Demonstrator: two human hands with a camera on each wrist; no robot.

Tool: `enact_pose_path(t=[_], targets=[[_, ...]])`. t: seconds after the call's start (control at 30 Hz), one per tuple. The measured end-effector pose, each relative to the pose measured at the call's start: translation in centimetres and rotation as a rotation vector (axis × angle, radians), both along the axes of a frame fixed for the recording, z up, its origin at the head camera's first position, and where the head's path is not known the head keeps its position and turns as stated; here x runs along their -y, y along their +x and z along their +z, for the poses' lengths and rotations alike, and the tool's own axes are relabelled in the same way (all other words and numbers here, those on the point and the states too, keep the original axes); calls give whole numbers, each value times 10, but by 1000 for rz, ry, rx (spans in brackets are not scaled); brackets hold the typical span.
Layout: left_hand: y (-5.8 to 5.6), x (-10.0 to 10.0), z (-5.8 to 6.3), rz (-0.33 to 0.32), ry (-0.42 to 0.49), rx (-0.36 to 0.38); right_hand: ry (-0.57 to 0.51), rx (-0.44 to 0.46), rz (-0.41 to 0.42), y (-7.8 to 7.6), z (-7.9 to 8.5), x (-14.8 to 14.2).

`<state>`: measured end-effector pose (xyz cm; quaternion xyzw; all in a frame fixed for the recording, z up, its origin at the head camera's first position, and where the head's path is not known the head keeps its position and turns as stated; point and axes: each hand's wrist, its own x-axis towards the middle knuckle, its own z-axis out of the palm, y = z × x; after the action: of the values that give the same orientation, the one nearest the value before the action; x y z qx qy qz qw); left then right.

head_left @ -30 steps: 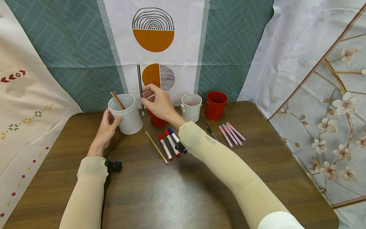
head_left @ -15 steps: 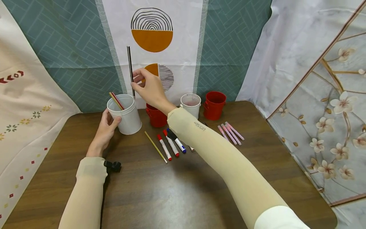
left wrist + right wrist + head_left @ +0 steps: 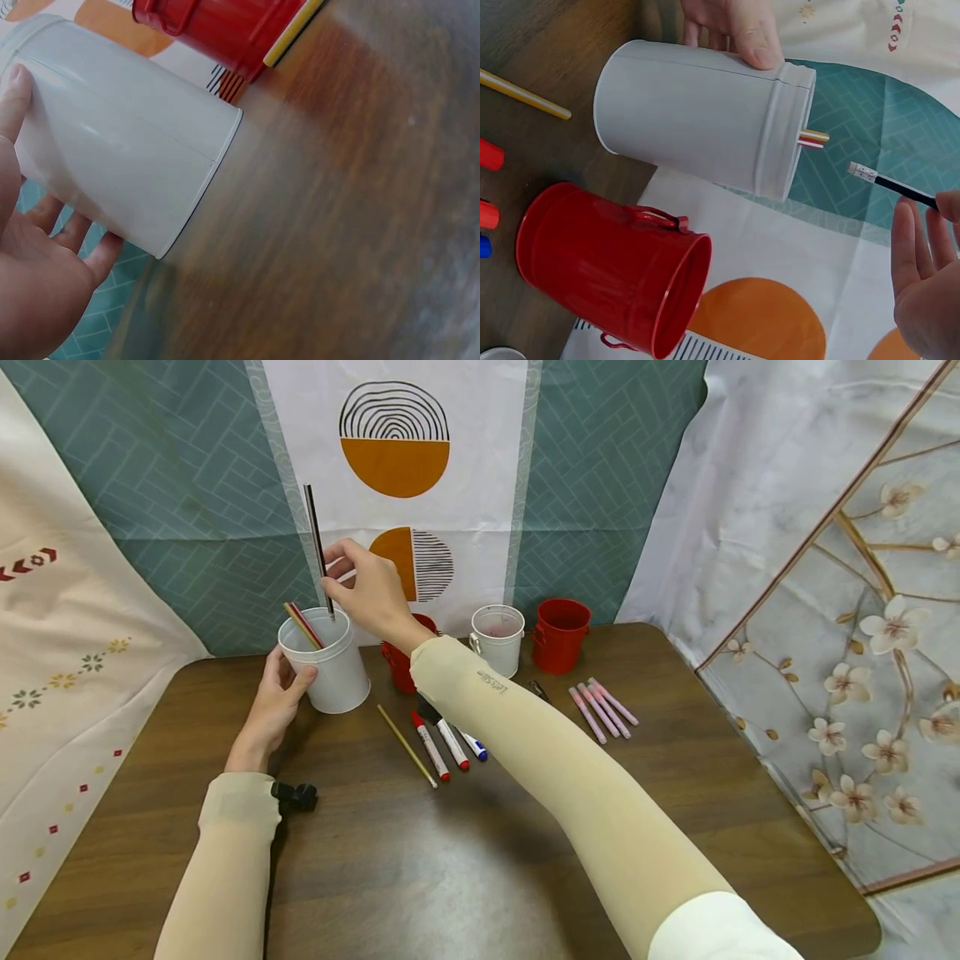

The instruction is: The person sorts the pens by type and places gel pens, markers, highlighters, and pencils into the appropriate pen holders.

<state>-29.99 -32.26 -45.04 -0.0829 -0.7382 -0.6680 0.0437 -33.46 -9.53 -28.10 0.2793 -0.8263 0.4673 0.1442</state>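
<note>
My left hand (image 3: 273, 703) grips the side of a tall white bucket (image 3: 339, 681), thumb near its rim and fingers around the far side. Two pencils (image 3: 303, 625), one yellowish and one red, lean inside it. Between thumb and fingertips, my right hand (image 3: 371, 595) pinches a black pencil (image 3: 313, 527), upright with the eraser end down, over the bucket's opening. From the right wrist view, the pencil's white eraser (image 3: 862, 172) is just outside the rim, apart from the bucket. A yellow pencil (image 3: 406, 746) lies on the table in front.
A red bucket (image 3: 400, 670) stands beside the white one, partly behind my right arm. Red and blue markers (image 3: 432, 747) lie below it. Farther right are a small white bucket (image 3: 498, 647), another red bucket (image 3: 561, 639), a black pen (image 3: 538, 692) and several pink pens (image 3: 602, 710).
My right hand has moved up and left with the black pencil, from beside the white bucket to above its opening. The left hand keeps its grip on the bucket.
</note>
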Motion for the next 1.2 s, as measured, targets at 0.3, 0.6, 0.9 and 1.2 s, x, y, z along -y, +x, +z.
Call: enact_pose_path(t=[0.3,0.6,0.9,1.2], targets=[[-7,5,-11,10,-5,0,32,47,-32,-2,-13,7],[4,-1,4,-1,-7,12,41,89,-49,0,-31,17],[-11,5,-11,4,-20,-8,43,89,-42,0,-38,19],[-7,6,-10,18,-23,-8,81,102,-31,-2,-47,24]])
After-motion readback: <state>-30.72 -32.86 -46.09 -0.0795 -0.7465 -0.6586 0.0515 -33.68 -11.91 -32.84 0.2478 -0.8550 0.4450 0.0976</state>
